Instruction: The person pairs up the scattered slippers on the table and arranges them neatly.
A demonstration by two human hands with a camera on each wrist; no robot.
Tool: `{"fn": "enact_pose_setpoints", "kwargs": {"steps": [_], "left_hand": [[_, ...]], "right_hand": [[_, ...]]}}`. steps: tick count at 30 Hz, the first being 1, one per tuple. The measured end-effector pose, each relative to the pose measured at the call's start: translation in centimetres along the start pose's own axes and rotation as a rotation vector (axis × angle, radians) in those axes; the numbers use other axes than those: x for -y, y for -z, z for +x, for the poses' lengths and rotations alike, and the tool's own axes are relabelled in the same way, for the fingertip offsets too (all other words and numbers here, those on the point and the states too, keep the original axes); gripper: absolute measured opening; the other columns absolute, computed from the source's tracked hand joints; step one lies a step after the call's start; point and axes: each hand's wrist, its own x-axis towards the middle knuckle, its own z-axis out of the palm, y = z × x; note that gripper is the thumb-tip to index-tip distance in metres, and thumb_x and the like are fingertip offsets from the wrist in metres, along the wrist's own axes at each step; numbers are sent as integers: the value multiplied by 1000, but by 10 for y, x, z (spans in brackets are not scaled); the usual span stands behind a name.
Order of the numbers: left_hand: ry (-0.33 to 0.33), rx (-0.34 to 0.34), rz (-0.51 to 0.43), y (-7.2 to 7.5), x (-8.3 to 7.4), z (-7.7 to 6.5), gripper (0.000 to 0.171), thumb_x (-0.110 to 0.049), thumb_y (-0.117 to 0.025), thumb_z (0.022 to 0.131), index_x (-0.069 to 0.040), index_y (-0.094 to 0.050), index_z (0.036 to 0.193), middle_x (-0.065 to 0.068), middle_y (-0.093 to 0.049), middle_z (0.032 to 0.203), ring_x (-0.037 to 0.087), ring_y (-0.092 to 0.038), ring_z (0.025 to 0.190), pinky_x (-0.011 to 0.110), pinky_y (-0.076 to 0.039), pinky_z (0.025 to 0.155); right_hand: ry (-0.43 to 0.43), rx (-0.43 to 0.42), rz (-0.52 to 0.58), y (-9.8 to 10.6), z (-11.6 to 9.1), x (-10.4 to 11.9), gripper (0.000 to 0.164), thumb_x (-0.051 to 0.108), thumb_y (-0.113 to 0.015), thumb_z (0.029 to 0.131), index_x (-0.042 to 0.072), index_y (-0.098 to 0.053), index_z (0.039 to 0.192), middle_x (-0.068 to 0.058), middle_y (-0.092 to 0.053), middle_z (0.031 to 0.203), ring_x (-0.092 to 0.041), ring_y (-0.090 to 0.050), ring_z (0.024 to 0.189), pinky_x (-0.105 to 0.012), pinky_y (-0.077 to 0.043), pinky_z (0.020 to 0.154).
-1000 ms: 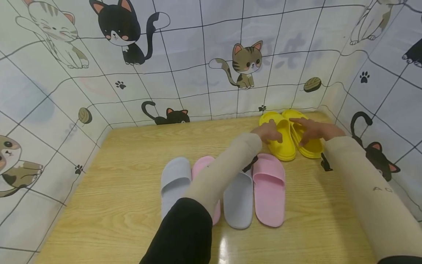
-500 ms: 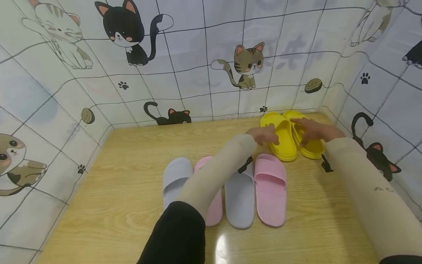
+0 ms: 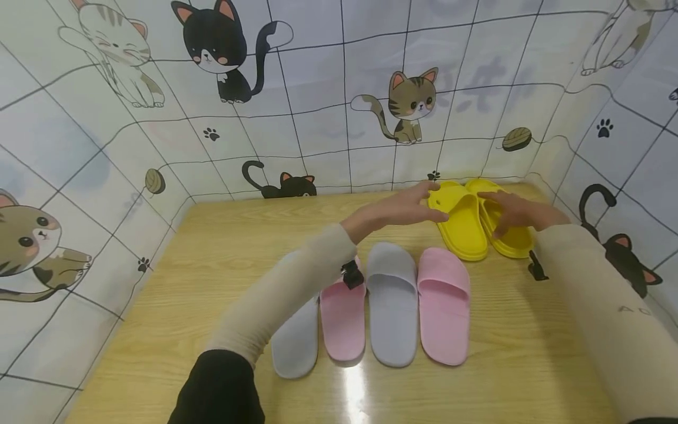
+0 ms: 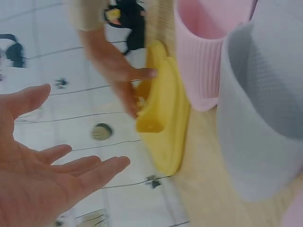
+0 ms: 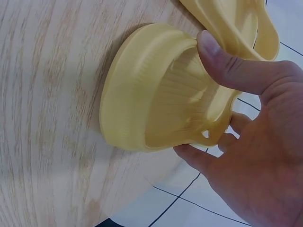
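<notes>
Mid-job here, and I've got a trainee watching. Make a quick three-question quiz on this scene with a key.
1. Fill in: in the head view, left to right, the front row runs grey slipper, pink slipper, second grey slipper, then a ____ slipper.
2. True or false: the left hand grips a grey slipper.
3. Which of the yellow clogs, as seen in the head view, is the right hand on? A) left B) right C) neither

Key: 1. pink. 2. False; it holds nothing. 3. B, the right clog.

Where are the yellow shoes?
In the head view, the yellow shoes are at the back right, by the cat wall, with the right hand touching one.
</notes>
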Motion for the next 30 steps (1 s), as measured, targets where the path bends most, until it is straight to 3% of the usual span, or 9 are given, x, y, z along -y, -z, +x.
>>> {"fn": "enact_pose_setpoints", "kwargs": {"steps": [6, 11, 15, 20, 25, 27, 30], "left_hand": [[-76, -80, -48, 16, 17, -58, 73, -45, -65, 99, -27, -30, 161, 2, -36, 166, 25, -48, 146, 43, -46, 116], [-127, -251, 69, 19, 40, -99, 65, -39, -62, 102, -18, -37, 158, 2, -42, 163, 29, -48, 145, 46, -46, 116], [-103, -319, 101, 13, 60, -124, 61, -36, -62, 103, -14, -41, 156, 5, -46, 160, 33, -51, 142, 47, -49, 112], [-31, -337, 135, 1, 82, -141, 60, -36, -63, 102, -10, -46, 153, 9, -51, 156, 33, -59, 132, 47, -52, 108], [51, -281, 194, -8, 93, -150, 58, -39, -63, 101, -8, -51, 149, 14, -58, 149, 34, -64, 125, 49, -53, 104], [81, -257, 231, -12, 96, -153, 58, -42, -63, 101, -9, -53, 148, 13, -60, 147, 33, -64, 126, 50, -51, 107], [124, -240, 297, -18, 98, -157, 59, -46, -63, 100, -12, -54, 147, 12, -61, 146, 31, -62, 130, 53, -50, 108]], "right_hand": [[15, 8, 3, 1, -3, 0, 108, 6, -87, 76, -1, -19, 161, -42, -12, 160, -66, -7, 144, -82, -10, 114], [44, -14, -1, 2, -4, 0, 110, 6, -88, 76, -5, -17, 160, -43, -13, 160, -65, -9, 146, -79, -11, 116], [43, -48, -16, 2, -6, -9, 116, 14, -90, 77, -12, -12, 159, -45, -11, 159, -65, -9, 146, -77, -12, 118], [28, -66, -85, 2, -18, -18, 119, 42, -86, 82, -15, -13, 157, -49, -9, 157, -66, -12, 144, -79, -16, 116], [-78, -63, -163, 3, -34, -5, 120, 66, -72, 87, -1, -7, 162, -52, -2, 155, -74, -19, 136, -86, -25, 105], [-65, -98, -180, 5, -39, 7, 115, 69, -64, 91, -1, -7, 163, -49, -5, 157, -72, -20, 137, -85, -25, 105], [19, -170, -154, 6, -50, 34, 100, 64, -57, 98, -3, -17, 162, -43, -18, 160, -65, -25, 141, -82, -26, 109]]}}
